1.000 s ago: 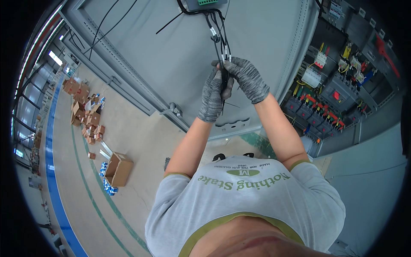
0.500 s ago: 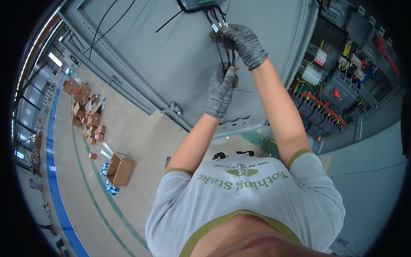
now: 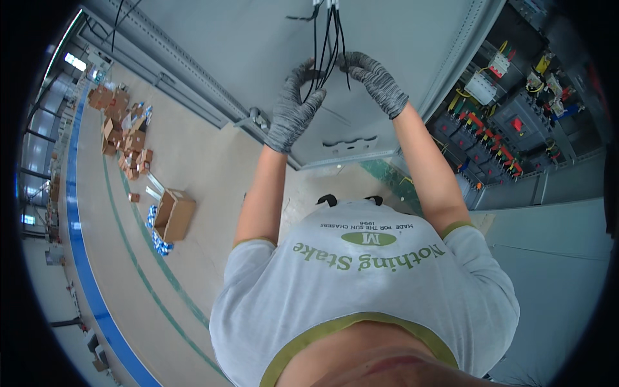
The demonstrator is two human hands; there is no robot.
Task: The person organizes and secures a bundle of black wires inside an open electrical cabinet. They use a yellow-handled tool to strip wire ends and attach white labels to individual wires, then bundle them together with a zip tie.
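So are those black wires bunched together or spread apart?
Partly spread: gaps show between the black wires, though some converge near the left hand.

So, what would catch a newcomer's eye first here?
Probably the grey-gloved left hand and right hand near the top middle, at dangling black wires in front of a grey panel. Next, the crowded electrical gear with red and yellow parts at upper right. Then the brown cardboard boxes on the floor at left.
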